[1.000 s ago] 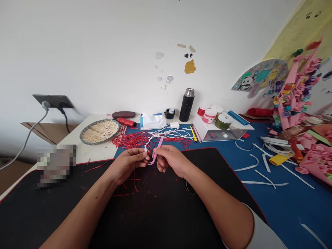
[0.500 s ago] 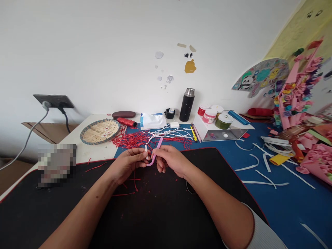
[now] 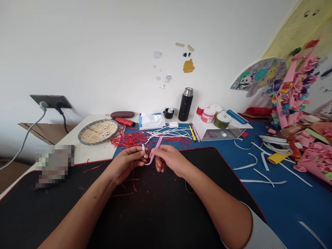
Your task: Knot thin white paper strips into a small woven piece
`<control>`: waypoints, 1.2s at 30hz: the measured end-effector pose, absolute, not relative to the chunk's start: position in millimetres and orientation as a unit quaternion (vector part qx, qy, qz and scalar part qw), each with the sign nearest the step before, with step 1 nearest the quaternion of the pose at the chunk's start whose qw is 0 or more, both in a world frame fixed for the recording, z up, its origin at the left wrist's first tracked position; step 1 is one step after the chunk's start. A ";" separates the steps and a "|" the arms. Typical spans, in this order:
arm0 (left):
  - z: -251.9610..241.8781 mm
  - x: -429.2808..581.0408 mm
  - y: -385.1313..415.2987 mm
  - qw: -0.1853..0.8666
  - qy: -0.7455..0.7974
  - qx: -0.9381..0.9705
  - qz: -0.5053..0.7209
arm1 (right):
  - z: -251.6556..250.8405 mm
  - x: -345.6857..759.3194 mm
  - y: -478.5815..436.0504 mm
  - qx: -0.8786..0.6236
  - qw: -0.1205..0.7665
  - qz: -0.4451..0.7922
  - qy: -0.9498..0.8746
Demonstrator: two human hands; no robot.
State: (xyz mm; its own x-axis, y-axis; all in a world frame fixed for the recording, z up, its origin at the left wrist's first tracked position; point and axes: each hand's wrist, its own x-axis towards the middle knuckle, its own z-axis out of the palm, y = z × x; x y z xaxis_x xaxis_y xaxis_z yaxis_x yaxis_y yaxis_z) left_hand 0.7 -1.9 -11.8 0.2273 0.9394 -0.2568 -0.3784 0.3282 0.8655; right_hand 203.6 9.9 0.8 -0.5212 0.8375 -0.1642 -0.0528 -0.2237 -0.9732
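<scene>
Over the black mat [image 3: 160,214] my two hands meet at the centre. My left hand [image 3: 127,162] pinches a small white piece [image 3: 143,148] between thumb and fingers. My right hand [image 3: 169,159] is closed on a pink tool [image 3: 154,155], like tweezers, whose lower tip points at the white piece. A heap of red strips [image 3: 129,140] and white strips [image 3: 171,133] lies just beyond my hands. A few red scraps [image 3: 133,181] lie on the mat under my left hand.
Along the wall stand a woven basket [image 3: 98,130], a red thread spool [image 3: 126,122], a tissue pack [image 3: 151,121], a black flask [image 3: 186,104] and paint jars [image 3: 211,114] on a clear box. White paper strips [image 3: 259,166] and pink paper flowers [image 3: 319,155] cover the blue cloth at right.
My hands have stayed nearly still on the white piece and pink tool; the view has shifted slightly, so everything sits a little further left.
</scene>
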 end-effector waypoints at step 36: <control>-7.8 0.6 -1.5 0.658 0.413 0.358 0.518 | 2.3 210.2 6.7 -0.436 0.393 0.418 -0.693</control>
State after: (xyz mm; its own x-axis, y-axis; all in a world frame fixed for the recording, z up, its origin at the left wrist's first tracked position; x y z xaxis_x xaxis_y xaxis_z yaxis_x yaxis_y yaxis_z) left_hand 0.6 -1.5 -7.8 0.1216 0.9777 -0.1714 -0.3861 0.2057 0.8992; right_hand 210.2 6.7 2.3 -0.3103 0.9335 0.1798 0.2760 0.2694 -0.9226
